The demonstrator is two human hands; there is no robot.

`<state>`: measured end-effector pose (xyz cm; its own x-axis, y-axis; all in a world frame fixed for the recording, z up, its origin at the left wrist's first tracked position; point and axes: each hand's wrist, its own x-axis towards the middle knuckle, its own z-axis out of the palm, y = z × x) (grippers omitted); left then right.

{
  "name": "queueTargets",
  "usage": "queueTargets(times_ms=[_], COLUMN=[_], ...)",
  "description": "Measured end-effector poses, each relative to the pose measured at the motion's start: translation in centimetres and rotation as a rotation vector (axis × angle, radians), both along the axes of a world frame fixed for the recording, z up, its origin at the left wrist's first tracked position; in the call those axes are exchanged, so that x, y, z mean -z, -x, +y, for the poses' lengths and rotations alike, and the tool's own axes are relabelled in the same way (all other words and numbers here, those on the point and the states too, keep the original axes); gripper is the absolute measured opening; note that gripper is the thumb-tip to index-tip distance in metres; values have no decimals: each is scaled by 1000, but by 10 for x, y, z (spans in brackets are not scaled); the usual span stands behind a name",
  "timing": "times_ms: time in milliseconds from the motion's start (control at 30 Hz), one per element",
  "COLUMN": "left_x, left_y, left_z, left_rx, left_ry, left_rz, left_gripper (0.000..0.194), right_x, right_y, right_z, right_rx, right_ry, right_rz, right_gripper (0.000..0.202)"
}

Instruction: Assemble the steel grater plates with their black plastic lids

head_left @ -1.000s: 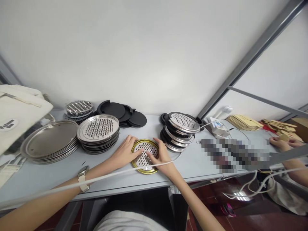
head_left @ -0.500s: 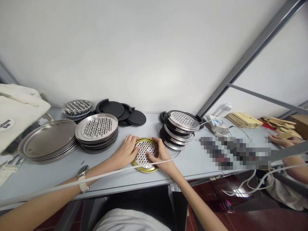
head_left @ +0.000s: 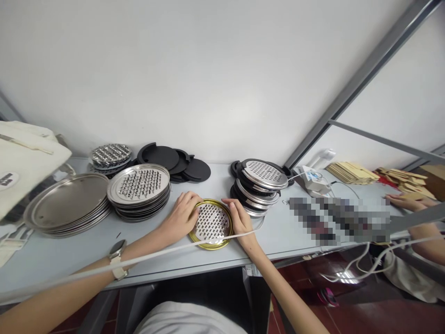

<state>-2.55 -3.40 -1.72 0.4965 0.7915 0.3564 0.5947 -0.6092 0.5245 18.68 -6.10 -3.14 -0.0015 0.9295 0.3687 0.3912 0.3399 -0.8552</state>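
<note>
A round perforated metal grater disc [head_left: 211, 221] sits within a gold-coloured ring [head_left: 211, 246] on the table in front of me. My left hand [head_left: 183, 214] is at the ring's left edge, fingers closed on the rim. On the opposite side, my right hand [head_left: 240, 222] rests against the rim with its fingers extended and its thumb hidden. Left of my left hand stands a stack of metal grater discs [head_left: 144, 184]. Behind my right hand is a stack of black and silver grater pieces [head_left: 264, 175].
Large metal plates [head_left: 71, 202] are piled at left beside a white bag [head_left: 28, 160]. Black round parts [head_left: 162, 157] lie near the wall. A white cable [head_left: 153, 254] crosses in front of my hands. Another person's hand [head_left: 408, 202] is near wooden pieces [head_left: 351, 173] at right.
My right hand has shifted right, and its thumb has come off the perforated disc. My left hand has moved slightly up and left along the rim.
</note>
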Motion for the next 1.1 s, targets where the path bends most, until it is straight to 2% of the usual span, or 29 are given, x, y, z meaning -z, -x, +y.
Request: queueTargets(times_ms=[133, 233, 500, 733, 900, 1033, 1100], left_x=[-4, -2, 1, -3, -5, -5, -4], left_y=[3, 5, 1, 1, 2, 1, 0], left_z=[0, 1, 0, -3, -5, -4, -5], left_rx=[168, 197, 208, 199, 104, 50, 60], left_ry=[-63, -76, -26, 7, 35, -24, -49], left_rz=[137, 170, 163, 147, 54, 37, 78], left_gripper=[36, 36, 34, 32, 36, 24, 32], right_x=[5, 8, 9, 8, 13, 15, 16], right_y=[-1, -2, -2, -1, 0, 1, 1], right_z=[3, 6, 5, 8, 9, 7, 6], right_rx=[3, 4, 8, -22, 14, 27, 9], right_ry=[-5, -18, -19, -120, -134, -113, -108], right_rz=[6, 4, -42, -155, -266, -369, -405], right_gripper=[32, 33, 30, 23, 18, 25, 28])
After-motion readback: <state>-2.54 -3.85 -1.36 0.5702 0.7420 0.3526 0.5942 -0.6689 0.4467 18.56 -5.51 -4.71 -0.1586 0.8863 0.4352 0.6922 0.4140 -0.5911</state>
